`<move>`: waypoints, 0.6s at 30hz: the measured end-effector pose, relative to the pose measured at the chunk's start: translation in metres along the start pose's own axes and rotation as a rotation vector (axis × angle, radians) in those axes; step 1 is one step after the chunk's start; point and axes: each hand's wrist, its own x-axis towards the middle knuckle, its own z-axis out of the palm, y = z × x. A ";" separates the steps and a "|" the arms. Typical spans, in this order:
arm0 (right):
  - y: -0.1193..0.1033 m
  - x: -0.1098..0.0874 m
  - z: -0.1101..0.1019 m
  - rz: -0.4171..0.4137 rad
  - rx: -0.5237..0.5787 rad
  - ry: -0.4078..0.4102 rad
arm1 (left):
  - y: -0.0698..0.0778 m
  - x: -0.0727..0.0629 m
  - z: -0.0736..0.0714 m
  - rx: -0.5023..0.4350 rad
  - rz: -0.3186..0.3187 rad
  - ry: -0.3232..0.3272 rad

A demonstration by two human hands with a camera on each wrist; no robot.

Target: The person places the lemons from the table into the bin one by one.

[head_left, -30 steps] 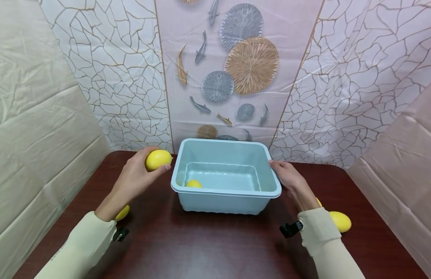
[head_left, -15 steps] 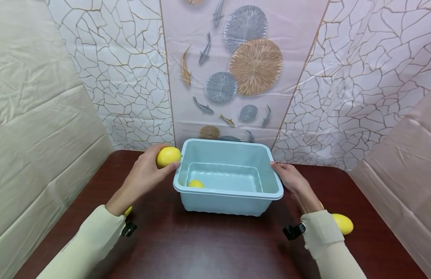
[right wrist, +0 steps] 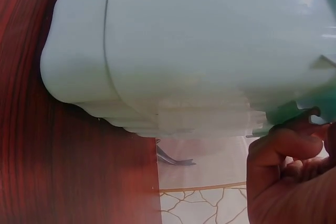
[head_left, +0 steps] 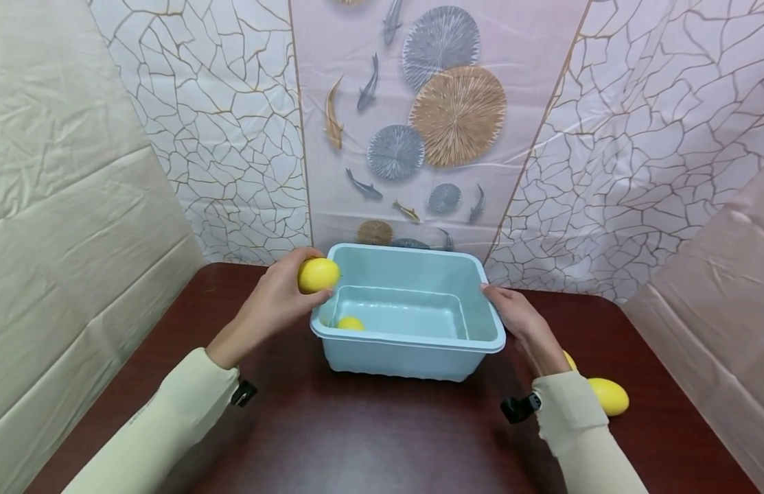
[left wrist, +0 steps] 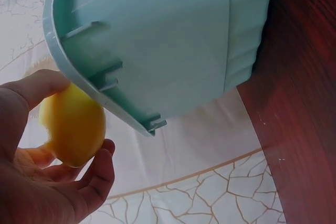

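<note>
My left hand [head_left: 276, 302] holds a yellow lemon [head_left: 318, 275] between thumb and fingers, over the left rim of a light blue plastic basin [head_left: 394, 358]. In the left wrist view the lemon [left wrist: 76, 124] shows beside the basin's rim [left wrist: 79, 77], with fingers curled behind it. A second lemon [head_left: 351, 323] lies inside the basin at its near left corner. At the basin's right rim my right hand [head_left: 519, 319] grips the edge, its fingers curled under the lip in the right wrist view, where the hand [right wrist: 294, 166] is partly cut off.
The basin stands on a dark red-brown wooden table [head_left: 382, 439]. To the right, a lemon [head_left: 609, 396] lies by my right sleeve [head_left: 570, 405], and another lemon [head_left: 569, 360] is mostly hidden behind that wrist. A patterned cloth [head_left: 394, 206] hangs behind the table.
My left hand has carried its lemon rightward, from beside the basin to over its left rim. A lemon on the table at left is now hidden behind my left arm. The right hand keeps its grip.
</note>
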 end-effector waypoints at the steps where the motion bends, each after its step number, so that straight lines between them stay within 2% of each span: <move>1: 0.001 0.000 0.000 -0.004 0.000 -0.002 | 0.001 0.001 0.000 0.005 0.000 -0.003; 11: 0.001 -0.001 0.001 -0.020 -0.015 -0.011 | 0.010 0.013 0.006 0.078 0.013 -0.051; 18: 0.000 -0.002 0.000 -0.011 -0.048 -0.015 | 0.011 0.020 0.009 0.102 0.054 -0.030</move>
